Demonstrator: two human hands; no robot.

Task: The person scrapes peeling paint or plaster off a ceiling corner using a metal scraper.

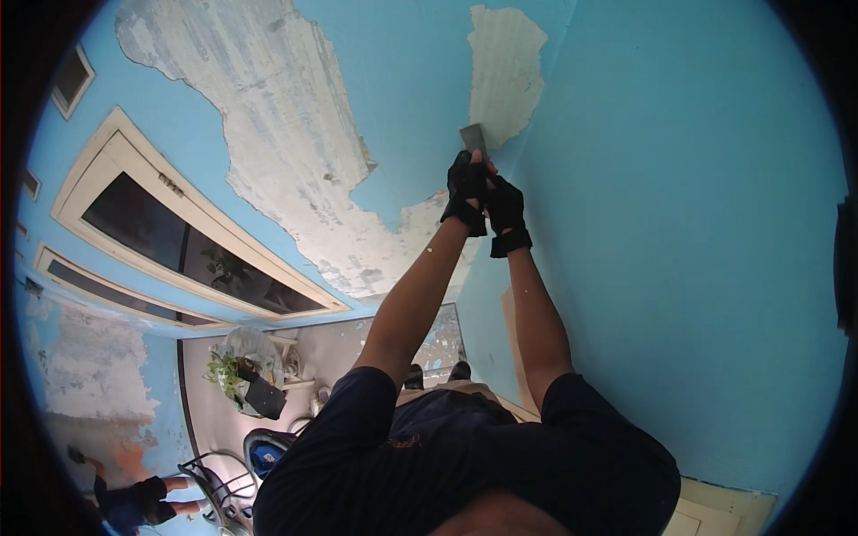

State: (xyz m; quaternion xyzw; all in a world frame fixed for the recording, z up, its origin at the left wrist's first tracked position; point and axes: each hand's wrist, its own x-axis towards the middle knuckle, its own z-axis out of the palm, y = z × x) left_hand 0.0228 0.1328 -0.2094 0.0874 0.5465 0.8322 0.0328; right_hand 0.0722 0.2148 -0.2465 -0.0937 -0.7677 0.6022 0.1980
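My left hand (467, 182), in a black fingerless glove, grips a flat metal scraper (474, 138) with one finger stretched along it. Close beside it, my right hand (507, 205), gloved the same way, is closed around the scraper's lower end; the handle is hidden by both hands. The blade lies at the lower edge of a bare plaster patch (507, 74) in the blue painted wall (409, 87). To the left spreads a larger stripped area (288, 127) with ragged paint edges.
Wood-framed windows (201, 234) line the wall at left. Below stand a potted plant (224, 375), a metal-framed chair (224, 479) and a blue item (268, 459). Paint flakes litter the floor (442, 335). At lower left another person (137, 499) reaches towards a partly stripped wall. A blue wall (670, 234) adjoins at right.
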